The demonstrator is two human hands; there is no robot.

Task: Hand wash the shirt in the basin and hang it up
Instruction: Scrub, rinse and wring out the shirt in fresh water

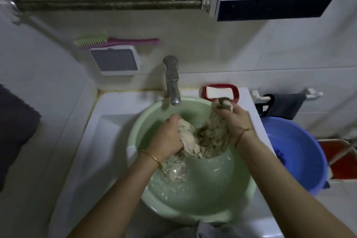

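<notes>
Holding a wet shirt (pixel 208 135) with both hands, a person reaches into a green basin (pixel 193 216) that sits in a white sink (pixel 108 121). The left hand (pixel 168 137) has its fingers curled tight round one bunch of the cloth, over the middle of the basin. The right hand (pixel 235 121) grips another bunch with curled fingers, up near the back right rim of the basin. The shirt hangs twisted between the two hands. Its bottom part lies in the water (pixel 193 183) at the left side of the basin. The shirt looks tan with darker marks, but the light is dim, so I cannot be sure.

A tap (pixel 172 81) sticks out over the back rim of the basin. Just behind the basin, to the right, a white soap (pixel 218 92) rests in a red dish (pixel 235 92). A blue tub (pixel 301 152) sits to the right of the basin. A green and pink brush (pixel 116 41) lies on a white box on the wall, up behind the basin.
</notes>
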